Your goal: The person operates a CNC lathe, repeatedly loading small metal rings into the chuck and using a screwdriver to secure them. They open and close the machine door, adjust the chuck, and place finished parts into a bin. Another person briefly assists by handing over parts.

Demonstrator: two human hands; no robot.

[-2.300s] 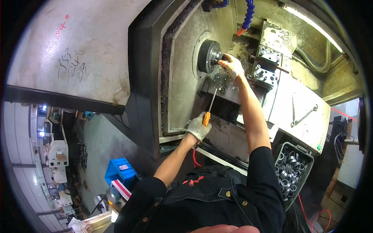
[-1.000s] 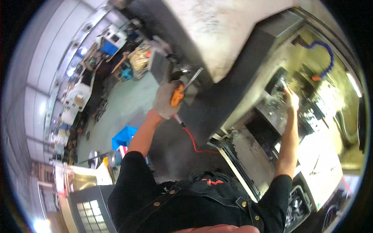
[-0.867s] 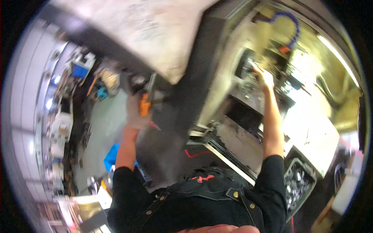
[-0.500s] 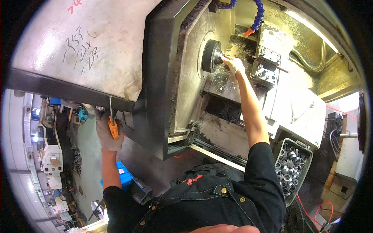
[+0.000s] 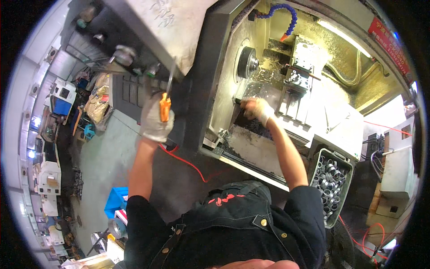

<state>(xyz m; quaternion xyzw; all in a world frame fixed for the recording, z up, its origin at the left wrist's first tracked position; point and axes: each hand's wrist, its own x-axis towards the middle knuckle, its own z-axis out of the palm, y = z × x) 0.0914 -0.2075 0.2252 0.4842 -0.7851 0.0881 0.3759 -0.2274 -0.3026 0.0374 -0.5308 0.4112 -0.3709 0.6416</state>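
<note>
Orange-handled tool (image 5: 165,99) raised at the machine's door.
Our gloved left hand (image 5: 154,121) is clamped on its handle; our right hand (image 5: 256,109) reaches inside, below the chuck (image 5: 247,62), fingers curled, grip unclear.

Machine workshop, open lathe (image 5: 286,89) with chuck (image 5: 247,62), crate of metal rings (image 5: 330,179), machines along concrete floor (image 5: 101,157)

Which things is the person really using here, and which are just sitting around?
In use:
left hand holding orange-handled tool
right hand inside the machine, below the chuck

Lying about:
crate of metal rings
blue bin
red cable
blue hose
</note>
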